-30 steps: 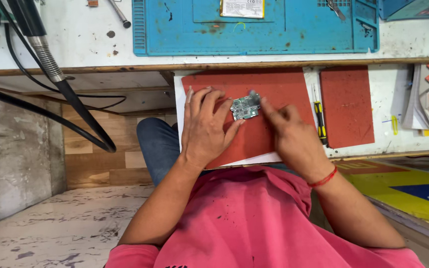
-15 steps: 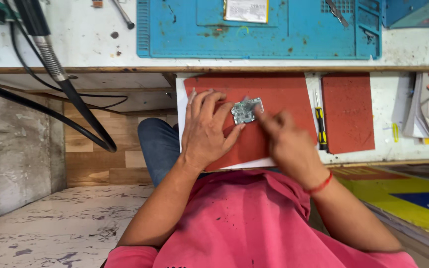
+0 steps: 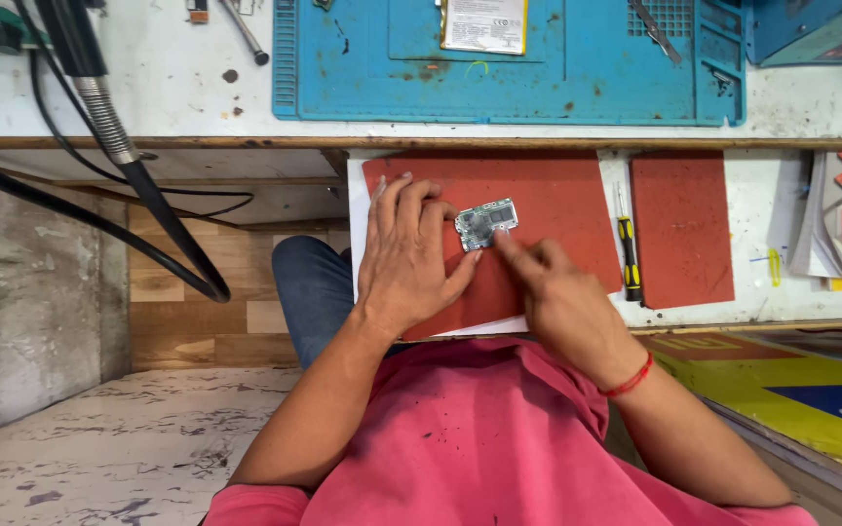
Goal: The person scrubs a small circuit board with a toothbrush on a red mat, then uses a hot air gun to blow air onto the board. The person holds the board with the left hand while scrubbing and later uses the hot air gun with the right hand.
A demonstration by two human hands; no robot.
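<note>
We find the red mat (image 3: 548, 195) on the pull-out shelf, bearing a small circuit board (image 3: 485, 222) at its centre. The left hand (image 3: 409, 263), at nine o'clock of it, lies flat with fingers steadying its edge. The right hand (image 3: 562, 302), at five o'clock, touches it with one extended fingertip. We judge the work mid-course; the board's components are too small to make out.

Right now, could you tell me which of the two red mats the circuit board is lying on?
The larger red mat, under both hands; the circuit board lies there. The smaller red mat is bare.
</note>
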